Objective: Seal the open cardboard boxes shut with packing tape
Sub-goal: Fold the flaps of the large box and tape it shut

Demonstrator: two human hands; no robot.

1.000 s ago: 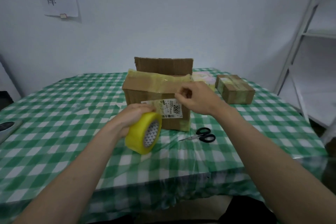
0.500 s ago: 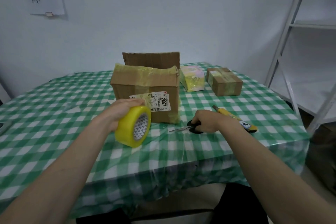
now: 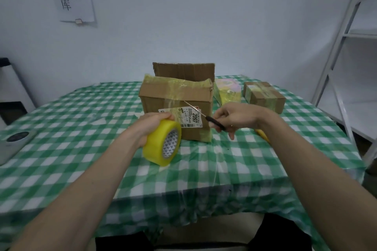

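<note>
A brown cardboard box [image 3: 163, 96] with a white "2097" label stands mid-table, its top covered in yellowish tape. A strip of clear tape runs from its front face down to a yellow tape roll [image 3: 161, 144]. My left hand [image 3: 151, 126] grips the roll from above, just off the table in front of the box. My right hand [image 3: 234, 117] holds black-handled scissors [image 3: 204, 115], blades pointing up-left across the box's label toward the tape strip. A second cardboard box [image 3: 183, 70] stands behind the first.
A small taped box [image 3: 265, 97] and a yellow-pink packet [image 3: 227, 90] sit at the back right of the green checked table [image 3: 81, 149]. A yellow object [image 3: 263, 134] lies behind my right wrist. A grey device [image 3: 14, 142] rests at the left edge. A white shelf frame [image 3: 336, 63] stands right.
My right hand left the box's top, dropped to the table, picked up the scissors and raised them to the box front. My left hand kept holding the tape roll.
</note>
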